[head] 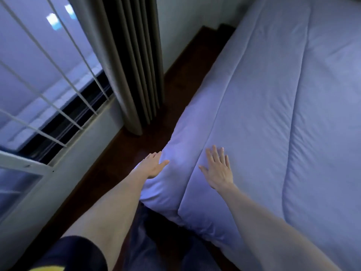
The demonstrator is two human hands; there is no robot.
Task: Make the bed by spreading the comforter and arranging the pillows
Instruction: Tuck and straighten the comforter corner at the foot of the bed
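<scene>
A pale blue quilted comforter (273, 106) lies spread over the bed and fills the right half of the view, hanging over the bed's near corner. My left hand (152, 165) presses flat against the comforter's draped side at that corner, fingers apart. On top of the comforter, just inside the corner seam, my right hand (218, 169) lies flat with spread fingers. Neither hand grips any fabric. No pillows are in view.
A narrow strip of dark wooden floor (187, 71) runs between the bed and the wall. A grey pleated curtain (129, 61) hangs at the top centre. A barred window (45, 81) takes up the left side. My legs show at the bottom.
</scene>
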